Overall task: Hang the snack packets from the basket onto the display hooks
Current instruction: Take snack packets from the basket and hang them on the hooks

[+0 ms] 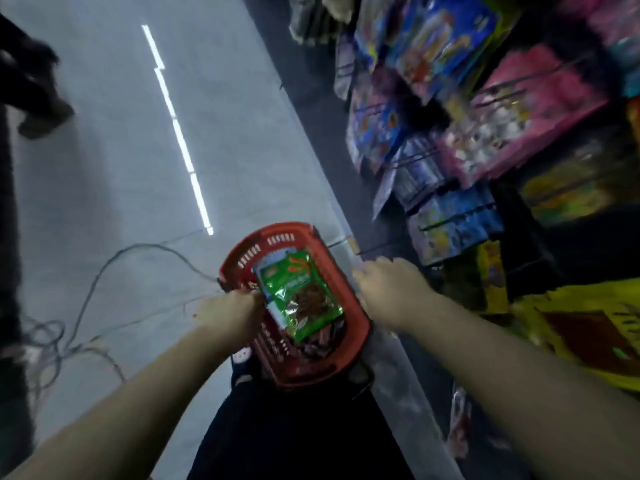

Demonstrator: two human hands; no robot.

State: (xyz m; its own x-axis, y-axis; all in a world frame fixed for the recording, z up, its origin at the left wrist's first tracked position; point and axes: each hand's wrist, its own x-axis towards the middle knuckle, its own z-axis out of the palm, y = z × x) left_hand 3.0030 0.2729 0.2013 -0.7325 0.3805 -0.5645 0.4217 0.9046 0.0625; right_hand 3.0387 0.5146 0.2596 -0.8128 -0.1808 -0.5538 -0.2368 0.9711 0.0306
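A red plastic basket (242, 258) sits low in the head view, on or just above the grey floor (104, 168); which of the two cannot be told. It lies beside the base of the display rack (519, 209). A green snack packet (299, 292) lies on top of the basket's contents, with further packets partly visible beneath it.

The left hand (227, 315) is at the basket's left rim, touching the green snack packet's left edge. Its fingers are curled toward the packet, but blur prevents telling whether they grip the packet or the rim. The right hand (389, 285) hovers just right of the basket, fingers loosely extended and spread, holding nothing.

On the right, blue, purple and pink packets (512, 109) hang in rows from dark display hooks (446, 218). Yellow packets (588, 327) hang lower on the rack. Grey cables (104, 271) trail across the floor to the left of the basket.
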